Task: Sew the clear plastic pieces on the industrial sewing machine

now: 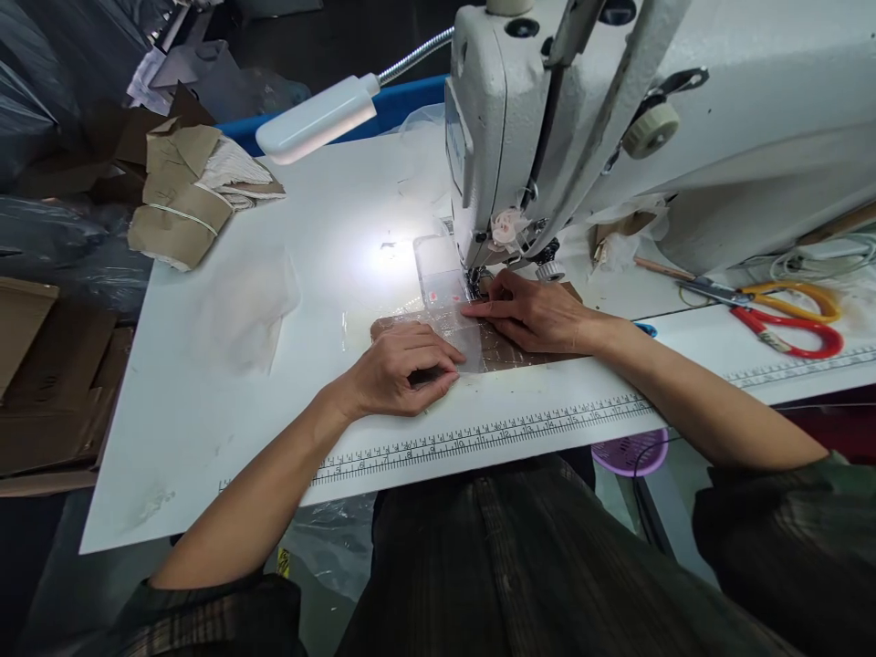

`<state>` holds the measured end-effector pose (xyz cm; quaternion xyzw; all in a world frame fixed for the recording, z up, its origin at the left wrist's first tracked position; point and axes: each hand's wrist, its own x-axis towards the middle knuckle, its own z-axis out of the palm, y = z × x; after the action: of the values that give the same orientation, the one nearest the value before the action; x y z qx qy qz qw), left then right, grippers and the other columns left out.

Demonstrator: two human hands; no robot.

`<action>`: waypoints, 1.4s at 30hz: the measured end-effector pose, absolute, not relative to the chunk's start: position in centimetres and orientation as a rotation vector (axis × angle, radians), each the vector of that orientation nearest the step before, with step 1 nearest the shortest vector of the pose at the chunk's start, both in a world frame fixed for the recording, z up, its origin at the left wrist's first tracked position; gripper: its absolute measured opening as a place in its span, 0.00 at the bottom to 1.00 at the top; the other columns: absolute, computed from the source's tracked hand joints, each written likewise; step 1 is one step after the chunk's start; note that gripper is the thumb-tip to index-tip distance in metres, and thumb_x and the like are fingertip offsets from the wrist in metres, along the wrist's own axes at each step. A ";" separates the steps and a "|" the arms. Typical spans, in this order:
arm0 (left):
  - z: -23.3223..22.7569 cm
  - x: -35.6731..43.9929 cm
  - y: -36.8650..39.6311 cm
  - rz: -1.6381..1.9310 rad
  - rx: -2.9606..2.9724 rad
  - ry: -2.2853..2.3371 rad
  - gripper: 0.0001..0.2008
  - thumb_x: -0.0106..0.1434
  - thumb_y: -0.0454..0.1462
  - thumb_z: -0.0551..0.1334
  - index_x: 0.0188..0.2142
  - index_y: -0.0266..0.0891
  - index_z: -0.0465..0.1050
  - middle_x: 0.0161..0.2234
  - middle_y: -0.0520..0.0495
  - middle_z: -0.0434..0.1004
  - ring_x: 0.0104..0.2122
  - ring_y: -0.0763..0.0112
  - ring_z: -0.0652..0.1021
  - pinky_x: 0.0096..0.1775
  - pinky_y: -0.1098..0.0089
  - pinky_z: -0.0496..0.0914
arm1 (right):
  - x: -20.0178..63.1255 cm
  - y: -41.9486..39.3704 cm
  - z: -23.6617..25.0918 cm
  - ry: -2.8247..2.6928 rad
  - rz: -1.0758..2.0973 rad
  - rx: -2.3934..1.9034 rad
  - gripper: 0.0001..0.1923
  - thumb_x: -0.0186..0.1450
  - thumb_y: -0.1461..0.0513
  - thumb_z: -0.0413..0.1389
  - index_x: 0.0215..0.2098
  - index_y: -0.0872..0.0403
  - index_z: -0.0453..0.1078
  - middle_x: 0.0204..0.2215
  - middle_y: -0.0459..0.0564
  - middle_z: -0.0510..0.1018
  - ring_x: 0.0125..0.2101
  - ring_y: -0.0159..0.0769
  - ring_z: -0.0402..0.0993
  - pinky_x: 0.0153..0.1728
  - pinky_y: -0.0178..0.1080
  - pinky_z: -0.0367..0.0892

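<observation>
Item: brown workpiece, flat on the white sewing table, just in front of the sewing machine and under its needle area. Long axis runs left to right across the table, parallel to the front edge; the far edge sits at the presser foot.

Appearance: brown, flat, with a faint grid pattern on its face. A clear plastic piece lies over it, glossy under the lamp, running away from me toward the needle and bearing small red marks too small to read.

Left hand: fingers curled, knuckles up, pressing down on the near left corner of the plastic and the brown piece. It pins them flat rather than gripping them.

Right hand: laid flat on the workpiece, fingers stretched leftward, fingertips on the plastic's edge just beside the needle. Nothing is clasped.

Writing: a printed ruler scale runs along the table's front edge, with numerals in rising order to the right; I can make out figures in the teens near my right forearm. No brand name is legible on the machine.

Nearby: white lamp on a flexible neck, lit; red-handled scissors and yellow-handled scissors at right; bundle of brown paper pieces, banded, at the far left corner.
</observation>
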<state>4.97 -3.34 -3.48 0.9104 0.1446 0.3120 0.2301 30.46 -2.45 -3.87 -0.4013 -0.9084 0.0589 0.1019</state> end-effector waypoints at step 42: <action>-3.5 5.3 -3.4 0.880 2.507 0.331 0.05 0.60 0.35 0.67 0.38 0.39 0.77 0.36 0.46 0.83 0.35 0.68 0.81 0.36 0.64 0.77 | 31.9 -3.3 -4.1 -2.510 0.469 -0.802 0.17 0.67 0.65 0.51 0.49 0.49 0.77 0.42 0.54 0.73 0.41 0.37 0.69 0.42 0.41 0.69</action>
<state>5.30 -3.44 -3.49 0.9113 0.1203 0.3198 0.2298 31.85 -3.33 -4.15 -0.2918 -0.9125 0.1704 0.2305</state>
